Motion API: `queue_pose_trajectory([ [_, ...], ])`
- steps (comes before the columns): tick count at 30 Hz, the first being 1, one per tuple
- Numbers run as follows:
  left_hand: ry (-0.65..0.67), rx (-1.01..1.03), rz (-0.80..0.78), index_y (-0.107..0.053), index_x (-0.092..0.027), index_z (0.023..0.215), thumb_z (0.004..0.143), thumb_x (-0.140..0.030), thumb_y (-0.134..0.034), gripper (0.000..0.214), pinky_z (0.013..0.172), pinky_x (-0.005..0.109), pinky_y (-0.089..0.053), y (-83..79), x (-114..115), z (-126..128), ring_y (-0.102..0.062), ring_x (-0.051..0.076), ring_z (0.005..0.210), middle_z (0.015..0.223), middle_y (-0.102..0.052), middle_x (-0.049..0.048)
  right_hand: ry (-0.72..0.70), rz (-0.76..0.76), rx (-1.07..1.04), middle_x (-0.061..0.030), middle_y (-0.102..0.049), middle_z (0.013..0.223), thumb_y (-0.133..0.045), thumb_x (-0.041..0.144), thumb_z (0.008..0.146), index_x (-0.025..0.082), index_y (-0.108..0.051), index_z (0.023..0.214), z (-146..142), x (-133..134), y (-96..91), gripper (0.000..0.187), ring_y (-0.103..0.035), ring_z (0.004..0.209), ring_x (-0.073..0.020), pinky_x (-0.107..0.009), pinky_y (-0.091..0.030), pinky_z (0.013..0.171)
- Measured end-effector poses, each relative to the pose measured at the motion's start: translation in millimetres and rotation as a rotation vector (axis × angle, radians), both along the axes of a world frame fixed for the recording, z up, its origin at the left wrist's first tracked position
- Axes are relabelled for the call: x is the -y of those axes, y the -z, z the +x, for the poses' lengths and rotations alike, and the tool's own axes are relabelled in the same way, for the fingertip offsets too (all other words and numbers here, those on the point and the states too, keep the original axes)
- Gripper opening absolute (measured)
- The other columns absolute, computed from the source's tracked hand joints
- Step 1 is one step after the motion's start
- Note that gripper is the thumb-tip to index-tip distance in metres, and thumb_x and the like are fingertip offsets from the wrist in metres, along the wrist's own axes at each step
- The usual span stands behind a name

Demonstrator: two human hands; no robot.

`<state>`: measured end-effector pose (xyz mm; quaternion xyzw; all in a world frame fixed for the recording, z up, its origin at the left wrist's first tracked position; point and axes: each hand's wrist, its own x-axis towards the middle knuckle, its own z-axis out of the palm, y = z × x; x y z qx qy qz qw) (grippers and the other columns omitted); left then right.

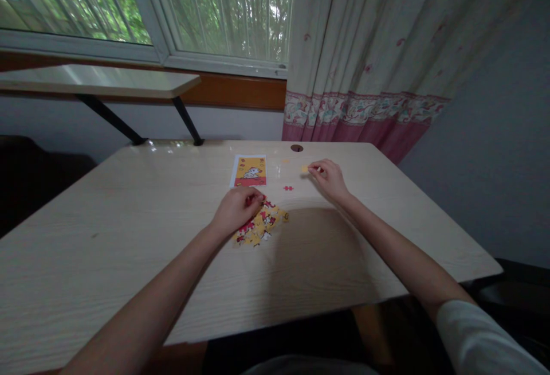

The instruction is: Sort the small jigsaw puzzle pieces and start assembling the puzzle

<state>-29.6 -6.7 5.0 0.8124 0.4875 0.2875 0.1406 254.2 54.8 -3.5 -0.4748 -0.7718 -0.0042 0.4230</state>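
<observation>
Pile [261, 225] of loose jigsaw pcs, mostly yellow & red w/ some white, lies just below frame ctr, a bit L of the middle, & that's where nearly all of them are. Work looks v. early, as far as you can judge from this view: only a few pcs are out of the heap. One red pc [287, 188] lies alone near ctr frame, above & R of the heap; could be one pc or two linked, too small to tell. One pale yellow pc [286, 161] lies higher up, above the red one & well apart from it. Your right hand [329, 175], R of ctr, has its fingertips closed on another yellow pc [305, 168], held at or just over the tabletop [141, 209]; contact w/ the surface can't be made out. Your left hand [235, 209] is at the heap's upper-L edge, fingers curled in w/ thumb close to index; red shows by the tips, but can't tell if you're gripping a pc or just touching the heap. Picture card [251, 171] lies flat above that hand, upper ctr, a white animal on yellow over a red band. So, done: a few pcs set apart, no assembled section visible. Left: basically the whole heap, overlapping & jumbled, exact no. of pcs unclear at this res.
</observation>
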Motion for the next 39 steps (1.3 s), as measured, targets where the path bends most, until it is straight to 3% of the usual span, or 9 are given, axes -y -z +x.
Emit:
queue_pose_trajectory([
  [5, 0.01, -0.003, 0.02, -0.068, -0.015, 0.082, 0.083, -0.029, -0.048, 0.024, 0.069, 0.031, -0.044, -0.9, 0.7, -0.3, -0.06, 0.019, 0.072, 0.08, -0.069, 0.0087, 0.105, -0.35, 0.085, -0.0034, -0.069, 0.082, -0.061, 0.028, 0.078, 0.02, -0.071, 0.084, -0.3, -53.0, 12.5, 0.014, -0.059, 0.075, -0.0154, -0.026, -0.041, 0.068],
  [8, 0.004, -0.004, 0.02, -0.068, -0.016, 0.082, 0.083, -0.029, -0.048, 0.023, 0.068, 0.031, -0.043, -0.2, -0.1, -1.2, -0.059, 0.018, 0.071, 0.079, -0.069, 0.008, 0.159, -0.457, 0.108, -0.0033, -0.07, 0.082, -0.061, 0.03, 0.078, 0.02, -0.071, 0.085, -2.8, -77.2, 18.1, 0.015, -0.06, 0.074, -0.015, -0.025, -0.042, 0.067],
  [17, -0.002, -0.025, 0.01, -0.067, -0.016, 0.083, 0.083, -0.027, -0.049, 0.022, 0.066, 0.03, -0.042, 1.4, -2.0, -3.1, -0.058, 0.018, 0.071, 0.079, -0.068, 0.0069, 0.174, -0.468, 0.163, -0.0029, -0.071, 0.082, -0.061, 0.035, 0.078, 0.021, -0.072, 0.085, -9.6, -100.5, 19.2, 0.019, -0.062, 0.075, -0.0147, -0.024, -0.042, 0.065],
  [21, -0.014, -0.032, 0.011, -0.067, -0.017, 0.083, 0.083, -0.027, -0.049, 0.02, 0.065, 0.03, -0.042, 1.1, -2.5, -3.6, -0.058, 0.018, 0.07, 0.079, -0.068, 0.0068, 0.188, -0.446, 0.219, -0.0038, -0.071, 0.084, -0.061, 0.03, 0.078, 0.021, -0.072, 0.085, -15.6, -98.1, 13.4, 0.016, -0.062, 0.081, -0.0174, -0.027, -0.043, 0.071],
  [26, -0.016, -0.034, 0.011, -0.067, -0.017, 0.083, 0.083, -0.027, -0.048, 0.021, 0.064, 0.029, -0.042, 0.7, -1.8, -3.7, -0.058, 0.017, 0.07, 0.078, -0.068, 0.0063, 0.145, -0.351, 0.336, -0.0064, -0.068, 0.102, -0.052, 0.028, 0.085, 0.024, -0.071, 0.097, -35.4, -89.9, 8.0, 0.023, -0.057, 0.099, -0.0219, -0.033, -0.04, 0.085],
  [39, -0.011, -0.041, 0.023, -0.067, -0.018, 0.083, 0.083, -0.028, -0.048, 0.022, 0.065, 0.03, -0.041, 0.0, -1.3, -3.6, -0.057, 0.018, 0.069, 0.079, -0.068, 0.0069, -0.021, -0.261, 0.486, -0.0058, -0.067, 0.102, -0.049, 0.03, 0.089, 0.027, -0.07, 0.103, -61.4, -79.6, 6.6, 0.026, -0.054, 0.101, -0.0223, -0.034, -0.038, 0.087],
])
